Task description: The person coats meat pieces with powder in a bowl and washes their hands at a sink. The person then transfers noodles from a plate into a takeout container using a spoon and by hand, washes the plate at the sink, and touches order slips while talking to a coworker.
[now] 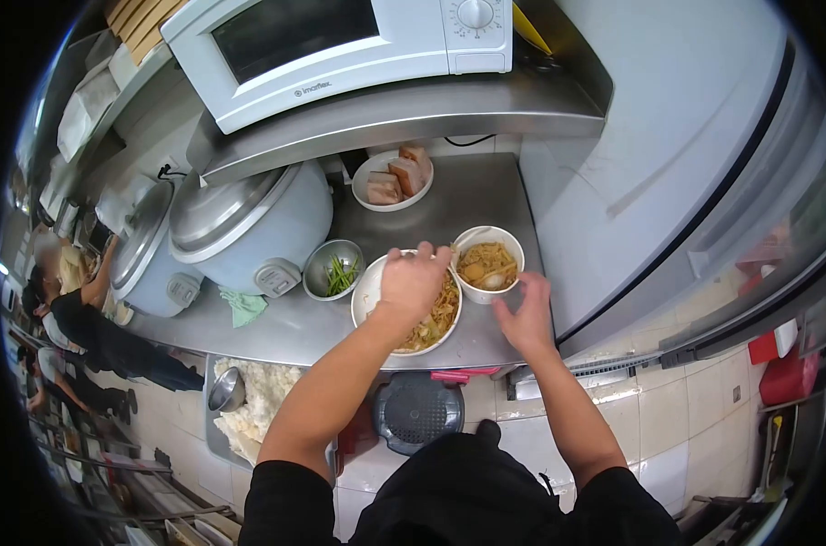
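My left hand (415,284) reaches over a white bowl (362,289) of cooked shredded cabbage (442,320). Its fingers are bent together at the bowl's far right rim, and what they hold, if anything, is hidden. Just right of it stands a white paper bowl (488,298) with shredded cooked food and a pale round piece (491,281) that looks like an egg. Beside that bowl's lower right wall is my right hand (527,318), thumb and fingers apart, holding nothing. A small metal bowl (314,275) with cut green vegetables (342,275) sits to the left.
Behind are a bowl of meat chunks (396,182) and a microwave (340,64) on a steel shelf (413,114). Two large cookers (258,218) line the left. A fridge (649,155) borders the right. Below lies a rice tub (267,400); co-workers (94,318) stand far left.
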Action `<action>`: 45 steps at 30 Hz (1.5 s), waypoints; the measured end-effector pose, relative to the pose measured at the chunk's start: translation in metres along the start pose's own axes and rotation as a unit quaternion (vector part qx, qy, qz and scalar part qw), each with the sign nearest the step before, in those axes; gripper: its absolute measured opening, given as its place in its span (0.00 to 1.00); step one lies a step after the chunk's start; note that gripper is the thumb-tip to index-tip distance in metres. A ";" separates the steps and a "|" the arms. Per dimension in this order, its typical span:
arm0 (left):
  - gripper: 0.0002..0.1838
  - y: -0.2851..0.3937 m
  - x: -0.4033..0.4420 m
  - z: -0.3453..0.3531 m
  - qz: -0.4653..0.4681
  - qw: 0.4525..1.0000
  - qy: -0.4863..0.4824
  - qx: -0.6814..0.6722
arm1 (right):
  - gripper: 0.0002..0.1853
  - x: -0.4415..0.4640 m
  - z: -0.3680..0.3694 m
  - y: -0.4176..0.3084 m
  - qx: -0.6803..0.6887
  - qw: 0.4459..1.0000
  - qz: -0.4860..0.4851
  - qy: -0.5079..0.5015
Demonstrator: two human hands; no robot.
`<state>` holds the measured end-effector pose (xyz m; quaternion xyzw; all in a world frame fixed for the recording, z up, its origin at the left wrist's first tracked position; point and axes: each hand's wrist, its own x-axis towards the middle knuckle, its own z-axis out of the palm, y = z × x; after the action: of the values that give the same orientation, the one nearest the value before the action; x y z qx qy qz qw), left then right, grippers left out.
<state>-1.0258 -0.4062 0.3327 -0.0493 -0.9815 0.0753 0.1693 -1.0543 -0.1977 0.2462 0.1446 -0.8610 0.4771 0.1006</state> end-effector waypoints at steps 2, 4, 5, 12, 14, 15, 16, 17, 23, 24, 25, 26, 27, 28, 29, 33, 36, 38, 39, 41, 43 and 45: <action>0.07 -0.012 -0.008 -0.010 -0.034 0.999 -0.011 -0.003 | 0.26 -0.013 0.003 0.007 0.045 0.996 0.059 -0.057; 0.07 -0.028 -0.024 -0.014 -0.067 0.998 -0.020 -0.004 | 0.28 -0.030 0.020 0.027 0.115 0.970 0.114 -0.181; 0.08 -0.037 -0.035 -0.016 -0.081 0.996 -0.036 0.006 | 0.29 -0.037 0.029 0.026 0.153 0.952 0.159 -0.214; 0.19 -0.085 -0.100 0.009 -0.148 0.978 -0.109 0.095 | 0.38 -0.058 0.097 -0.005 0.271 0.929 0.159 -0.196; 0.20 -0.090 -0.101 0.040 -0.148 0.981 -0.103 0.074 | 0.39 -0.055 0.112 -0.001 0.271 0.939 0.115 -0.177; 0.20 -0.089 -0.103 0.054 -0.149 0.982 -0.102 0.063 | 0.40 -0.053 0.113 0.006 0.246 0.945 0.106 -0.186; 0.20 -0.084 -0.100 0.058 -0.145 0.982 -0.112 0.038 | 0.41 -0.048 0.114 0.011 0.221 0.951 0.096 -0.195; 0.20 -0.078 -0.095 0.062 -0.140 0.982 -0.122 0.012 | 0.39 -0.043 0.115 0.014 0.204 0.952 0.104 -0.202; 0.21 -0.078 -0.106 0.056 -0.002 0.993 -0.120 -0.017 | 0.40 -0.023 0.090 -0.014 0.214 0.909 0.227 -0.276; 0.21 -0.084 -0.111 0.051 0.022 0.993 -0.113 -0.015 | 0.40 -0.025 0.091 -0.012 0.235 0.907 0.230 -0.263; 0.21 -0.092 -0.116 0.043 0.019 0.996 -0.089 -0.016 | 0.39 -0.027 0.091 -0.011 0.244 0.906 0.232 -0.257; 0.21 -0.102 -0.120 0.033 0.016 0.998 -0.065 -0.017 | 0.38 -0.029 0.092 -0.010 0.253 0.904 0.234 -0.251; 0.21 -0.110 -0.122 0.025 0.013 0.999 -0.039 -0.016 | 0.38 -0.029 0.092 -0.008 0.262 0.903 0.235 -0.244; 0.21 -0.113 -0.126 0.020 -0.020 0.998 -0.063 0.005 | 0.37 -0.029 0.089 -0.010 0.273 0.896 0.251 -0.245; 0.20 -0.115 -0.132 0.015 -0.054 0.994 -0.086 0.027 | 0.37 -0.030 0.085 -0.012 0.283 0.888 0.265 -0.247; 0.21 -0.111 -0.151 0.023 -0.171 0.971 -0.159 0.051 | 0.35 -0.033 0.073 -0.022 0.290 0.876 0.264 -0.281; 0.23 -0.113 -0.154 0.057 -0.239 0.937 -0.199 -0.155 | 0.36 -0.035 0.076 -0.019 0.292 0.880 0.250 -0.277; 0.24 -0.111 -0.149 0.059 -0.185 0.935 -0.202 -0.226 | 0.34 -0.039 0.084 -0.007 0.227 0.922 0.182 -0.254; 0.24 -0.111 -0.148 0.061 -0.159 0.930 -0.202 -0.261 | 0.34 -0.042 0.087 -0.001 0.193 0.939 0.147 -0.244; 0.24 -0.106 -0.139 0.056 -0.159 0.933 -0.224 -0.233 | 0.31 -0.042 0.079 -0.012 0.094 0.964 0.083 -0.236; 0.24 -0.099 -0.128 0.056 -0.151 0.934 -0.237 -0.222 | 0.29 -0.042 0.077 -0.018 0.044 0.971 0.050 -0.229; 0.24 -0.093 -0.117 0.059 -0.137 0.932 -0.244 -0.229 | 0.28 -0.041 0.078 -0.020 0.042 0.972 0.052 -0.227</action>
<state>-0.9422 -0.5198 0.2552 0.0682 -0.9803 -0.1659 -0.0824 -1.0113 -0.2675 0.2084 0.2083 -0.8470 0.4720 -0.1285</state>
